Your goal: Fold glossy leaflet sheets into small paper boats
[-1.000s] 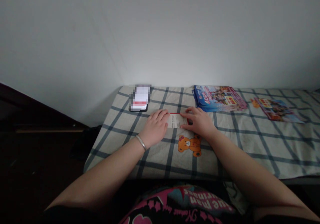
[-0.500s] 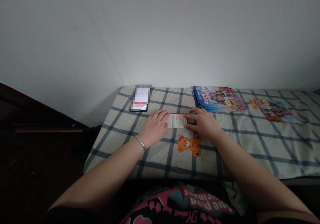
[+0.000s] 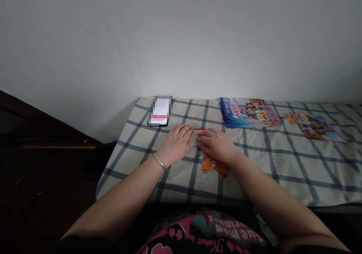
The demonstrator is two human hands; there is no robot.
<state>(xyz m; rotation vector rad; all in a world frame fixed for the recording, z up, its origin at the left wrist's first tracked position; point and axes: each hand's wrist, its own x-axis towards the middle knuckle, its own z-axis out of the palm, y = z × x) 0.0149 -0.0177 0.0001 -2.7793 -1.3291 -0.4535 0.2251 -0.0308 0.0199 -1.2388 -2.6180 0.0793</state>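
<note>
The paper [image 3: 194,138] lies flat on the checked cloth [image 3: 181,186], between the two hands, just beyond the bear [image 3: 215,166] printed there. Only a narrow part of it shows: pale, off-white, with a thin red line along its far edge and some small dark print near the right fingertips, too fine to read. Its left and right ends are hidden under the fingers, so its full length and outline cannot be told.

The left hand [image 3: 177,142] rests palm down, fingers stretched out side by side over the left end of the paper; a silver bracelet [image 3: 159,161] circles that wrist. The right hand [image 3: 217,143] is also palm down, its fingers extended and lightly bent over the right part. Neither is closed around anything.

Beyond the left hand lies a phone [image 3: 160,110] with a lit, blurred screen. Past the right hand is a stack of glossy blue and pink leaflets [image 3: 249,112], and to its right a single leaflet [image 3: 316,126].
</note>
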